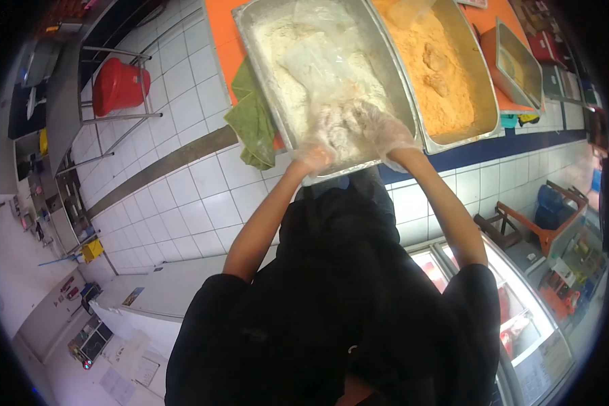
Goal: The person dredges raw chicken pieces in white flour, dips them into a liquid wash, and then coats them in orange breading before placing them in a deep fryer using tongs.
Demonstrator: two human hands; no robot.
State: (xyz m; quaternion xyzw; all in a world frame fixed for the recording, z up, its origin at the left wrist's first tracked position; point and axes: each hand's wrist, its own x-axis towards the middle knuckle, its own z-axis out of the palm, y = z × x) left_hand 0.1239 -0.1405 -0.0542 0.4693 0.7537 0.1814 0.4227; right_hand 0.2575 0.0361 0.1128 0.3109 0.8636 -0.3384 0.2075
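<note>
A deep metal tray (pixel 276 109) of pale flour (pixel 297 114) stands in front of me. Both my hands are in its near end, in clear plastic gloves dusted with flour. My left hand (pixel 320 137) is at the left and my right hand (pixel 380 127) at the right, close to a flour-coated piece (pixel 341 133) between them; whether the fingers grip it cannot be told. A clear plastic bag (pixel 317 63) lies on the flour beyond the hands. A second metal tray (pixel 489 104) adjoins on the right, with orange breading powder (pixel 449 109) and coated pieces (pixel 436 71) in it.
The trays rest on an orange tabletop (pixel 222 48). A green cloth (pixel 254 122) hangs at its left edge. Another metal container (pixel 510 63) stands at the far right. A red plastic tub (pixel 119 87) is off to the left, and a lit display case (pixel 517 304) stands behind on the right.
</note>
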